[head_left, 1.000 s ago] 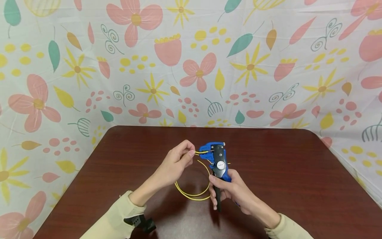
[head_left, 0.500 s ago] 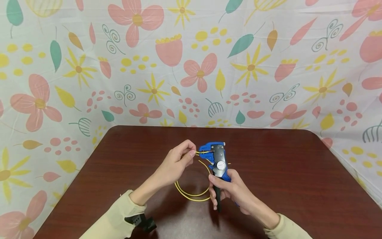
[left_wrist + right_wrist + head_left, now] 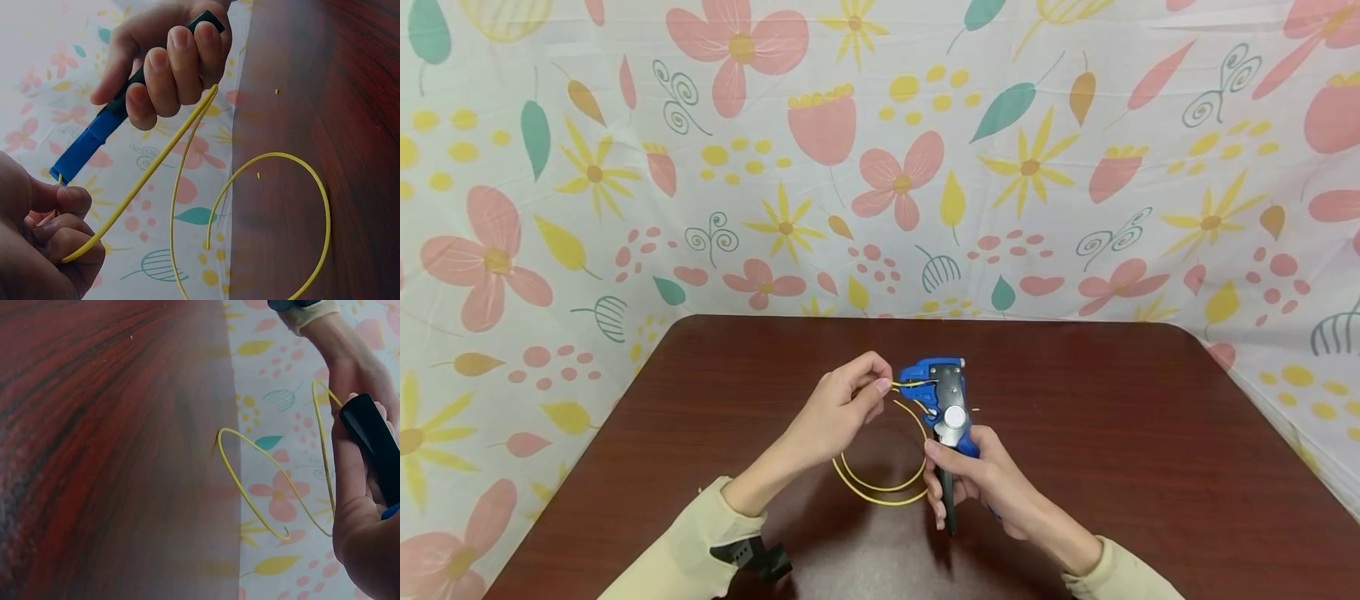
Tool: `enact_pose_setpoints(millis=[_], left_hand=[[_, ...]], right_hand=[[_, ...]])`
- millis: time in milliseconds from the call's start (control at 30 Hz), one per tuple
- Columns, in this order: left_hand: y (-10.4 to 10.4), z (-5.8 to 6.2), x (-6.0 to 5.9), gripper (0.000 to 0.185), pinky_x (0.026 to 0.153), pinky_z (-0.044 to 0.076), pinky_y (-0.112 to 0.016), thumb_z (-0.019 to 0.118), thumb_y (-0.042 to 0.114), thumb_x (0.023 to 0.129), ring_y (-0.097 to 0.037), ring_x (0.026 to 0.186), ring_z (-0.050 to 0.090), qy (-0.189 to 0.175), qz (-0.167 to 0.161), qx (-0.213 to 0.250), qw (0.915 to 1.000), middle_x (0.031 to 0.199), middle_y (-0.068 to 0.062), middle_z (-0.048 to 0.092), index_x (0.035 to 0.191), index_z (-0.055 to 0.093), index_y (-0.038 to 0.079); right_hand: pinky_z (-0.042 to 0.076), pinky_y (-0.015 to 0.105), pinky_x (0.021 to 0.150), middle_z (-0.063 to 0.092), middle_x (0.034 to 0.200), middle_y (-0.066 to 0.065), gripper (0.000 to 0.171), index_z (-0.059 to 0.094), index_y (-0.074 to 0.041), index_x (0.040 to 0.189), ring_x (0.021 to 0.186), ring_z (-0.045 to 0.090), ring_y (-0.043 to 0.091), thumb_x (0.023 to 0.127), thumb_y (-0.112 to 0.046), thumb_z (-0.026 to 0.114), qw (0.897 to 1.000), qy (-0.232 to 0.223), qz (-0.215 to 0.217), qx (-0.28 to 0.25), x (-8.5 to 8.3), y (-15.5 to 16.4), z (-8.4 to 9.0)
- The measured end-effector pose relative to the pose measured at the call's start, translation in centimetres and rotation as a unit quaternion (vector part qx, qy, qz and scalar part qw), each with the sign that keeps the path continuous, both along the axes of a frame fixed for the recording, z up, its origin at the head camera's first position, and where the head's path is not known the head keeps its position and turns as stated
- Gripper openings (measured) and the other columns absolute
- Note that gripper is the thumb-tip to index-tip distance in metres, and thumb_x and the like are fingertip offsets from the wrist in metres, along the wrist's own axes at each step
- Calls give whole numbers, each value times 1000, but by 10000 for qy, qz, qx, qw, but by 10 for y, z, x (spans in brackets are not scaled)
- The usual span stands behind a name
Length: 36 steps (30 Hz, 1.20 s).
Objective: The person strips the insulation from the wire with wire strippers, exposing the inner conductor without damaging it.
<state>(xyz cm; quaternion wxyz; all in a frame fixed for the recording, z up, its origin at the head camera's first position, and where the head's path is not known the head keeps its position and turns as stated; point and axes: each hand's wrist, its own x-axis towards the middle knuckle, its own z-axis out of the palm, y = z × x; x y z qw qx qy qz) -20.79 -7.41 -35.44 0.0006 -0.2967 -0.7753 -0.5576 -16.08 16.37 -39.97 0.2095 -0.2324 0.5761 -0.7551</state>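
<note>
My left hand (image 3: 842, 408) pinches a yellow wire (image 3: 887, 503) between thumb and forefinger, close to its end. That end lies in the jaws of a blue and black wire stripper (image 3: 952, 396). Below the jaws, the handles are in the grip of my right hand (image 3: 988, 475), its fingers curled round the black one. In the left wrist view the blue head (image 3: 87, 147) of the tool meets the left fingertips, and a short piece of wire shows at its tip. The rest of the wire hangs from the left hand in a loose loop, partly behind the right hand.
Dark brown table (image 3: 1090, 417) under both hands. A small yellow scrap (image 3: 976, 409) lies right of the stripper; the left wrist view shows another scrap (image 3: 259, 175) near the loop. A flower-printed cloth (image 3: 880, 250) stands behind the table. A black device (image 3: 756, 558) sits on the left wrist.
The wire loop has shifted slightly to the left. Both hands and the wire stripper stay almost where they were, with the wire end still in the jaws.
</note>
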Motion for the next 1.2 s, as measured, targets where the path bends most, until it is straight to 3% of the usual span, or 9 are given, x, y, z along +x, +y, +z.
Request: enact_pose_setpoints(millis=[333,567,867,1067,1200], left_hand=[[-1,0,0,11,56,37,-29,55,10,109,-18,58,50,62,-13,-41,10000,63,-1,50,100,61,7],[-2,-2,0,10,54,36,-29,56,10,109,-32,60,53,66,6,-73,10000,63,-2,51,100,61,9],[0,-4,0,9,52,35,-29,56,10,108,-28,59,52,50,92,-150,9998,62,-3,52,101,61,8],[0,-5,1,9,54,35,-29,56,11,108,-22,58,52,-42,58,-97,9999,62,-8,52,100,60,10],[1,-5,2,9,54,35,-29,56,11,109,-29,59,53,-103,24,-65,9999,62,-10,52,100,60,11]], right_hand=[[59,44,52,59,69,8,37,48,17,94,54,62,18,112,-15,49,9998,81,-95,179,1,-2,1],[56,41,47,56,65,7,40,47,16,91,50,59,18,112,-18,51,9990,-15,-299,337,3,-5,4],[48,35,41,51,56,6,46,50,9,80,41,50,19,109,-25,58,9932,-227,-844,775,5,-11,5],[43,33,37,46,52,6,51,46,11,76,37,45,19,108,-26,60,9875,-271,-1149,1046,4,-13,4],[40,31,35,43,49,6,54,44,11,71,34,42,18,108,-25,60,9835,-307,-1333,1185,4,-14,3]])
